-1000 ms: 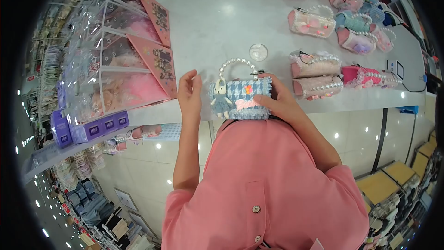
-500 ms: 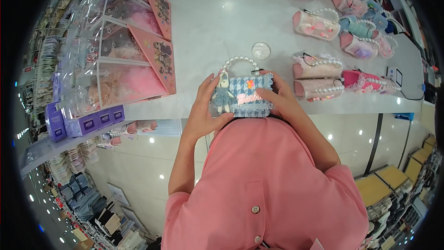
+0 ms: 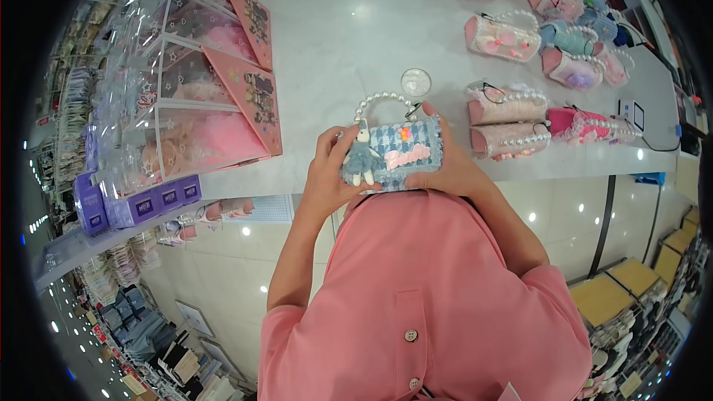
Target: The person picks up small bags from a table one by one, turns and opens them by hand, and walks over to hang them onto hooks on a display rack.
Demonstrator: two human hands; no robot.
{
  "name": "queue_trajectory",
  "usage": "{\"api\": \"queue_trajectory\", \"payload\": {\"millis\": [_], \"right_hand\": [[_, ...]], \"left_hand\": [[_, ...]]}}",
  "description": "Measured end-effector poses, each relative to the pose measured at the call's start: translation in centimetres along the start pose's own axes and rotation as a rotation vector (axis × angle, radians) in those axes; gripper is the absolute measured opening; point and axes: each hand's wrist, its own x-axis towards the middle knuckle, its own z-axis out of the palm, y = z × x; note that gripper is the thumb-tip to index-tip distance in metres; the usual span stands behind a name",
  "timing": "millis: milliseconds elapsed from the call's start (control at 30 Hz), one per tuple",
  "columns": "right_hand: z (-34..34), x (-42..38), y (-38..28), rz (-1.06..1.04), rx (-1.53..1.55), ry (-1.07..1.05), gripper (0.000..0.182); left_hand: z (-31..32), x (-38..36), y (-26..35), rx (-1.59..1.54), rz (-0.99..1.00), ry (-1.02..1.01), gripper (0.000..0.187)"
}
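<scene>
- While it sits at the near edge of the white counter top (image 3: 356,37), the small blue-and-white houndstooth handbag with a pearl-bead handle (image 3: 401,152) is held from both sides, just in front of the person's pink shirt.
- The left hand (image 3: 328,178) is closed on the bag's left end, with its fingers curled over the top corner and its thumb lying under the grey-blue plush bunny charm (image 3: 362,160) that hangs on the bag's front.
- The right hand (image 3: 445,167) grips the right end, with one finger raised along the bag's upper right corner, near the base of the handle.
- Pink lettering and a small orange flower show on the front of the bag, which tilts slightly, with its right side higher.
- A round clear plastic disc (image 3: 415,82) lies flat on the counter just beyond the pearl handle, apart from it.
- To the right of the held bag, two pale pink cylindrical purses with pearl straps (image 3: 509,122) lie side by side, one behind the other, and a bright pink purse (image 3: 579,122) lies just past them.
- More small pastel purses (image 3: 564,37) stand in a group at the far right of the counter.
- On the left, clear plastic gift boxes with pink card sides (image 3: 200,82) are stacked, and doll-like pink contents are dimly visible inside them.
- A row of purple boxes (image 3: 141,204) sits at the counter's near left edge, below those gift boxes.
</scene>
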Motion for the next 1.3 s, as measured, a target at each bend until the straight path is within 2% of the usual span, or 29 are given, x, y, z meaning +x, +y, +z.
{"api": "queue_trajectory", "payload": {"millis": [67, 133, 233, 367, 433, 633, 700, 867, 1000, 1067, 1167, 1300], "right_hand": [[0.3, -0.2, -0.1, -0.058, -0.013, 0.004, 0.128], [0.3, -0.3, 0.1, -0.085, -0.011, -0.008, 0.121], [0.8, -0.4, -0.4, -0.078, -0.102, 0.011, 0.116], [1.3, 0.4, -1.4, -0.014, -0.096, 0.018, 0.113], [1.3, 0.8, -1.3, -0.021, -0.116, 0.036, 0.115], [1.8, 1.8, -2.0, -0.143, -0.241, 0.113, 0.118], [1.9, 1.9, -1.6, -0.177, -0.298, 0.148, 0.119], [1.6, 1.9, 0.0, -0.304, -0.446, 0.227, 0.114], [1.6, 1.3, -0.4, -0.365, -0.589, 0.258, 0.086], [1.4, 1.3, -0.3, -0.402, -0.677, 0.223, 0.070], [1.3, 1.3, 0.3, -0.394, -0.635, 0.191, 0.051], [1.4, 1.2, 0.6, -0.342, -0.607, 0.153, 0.037]], "left_hand": [[0.0, 0.0, 0.0, -0.003, 0.018, 0.009, 0.100], [-0.1, -0.1, 0.3, -0.038, 0.018, 0.015, 0.090], [0.4, 0.5, -1.6, -0.235, 0.092, 0.271, 0.059], [0.9, 1.6, -1.6, -0.482, -0.082, 0.400, 0.029], [0.1, 2.3, -0.9, -0.417, -0.223, 0.373, 0.028], [-1.2, 4.8, 0.5, -0.495, -0.203, 0.544, 0.032], [-1.3, 5.1, 0.8, -0.509, -0.170, 0.568, 0.034], [0.4, 4.3, -0.4, -0.550, -0.229, 0.571, 0.034], [1.7, 4.5, 0.1, -0.622, -0.333, 0.662, 0.040], [2.1, 4.3, -0.2, -0.616, -0.331, 0.675, 0.040], [2.5, 4.2, 0.3, -0.590, -0.296, 0.683, 0.040], [2.8, 3.2, -0.8, -0.572, -0.232, 0.631, 0.031]]}}
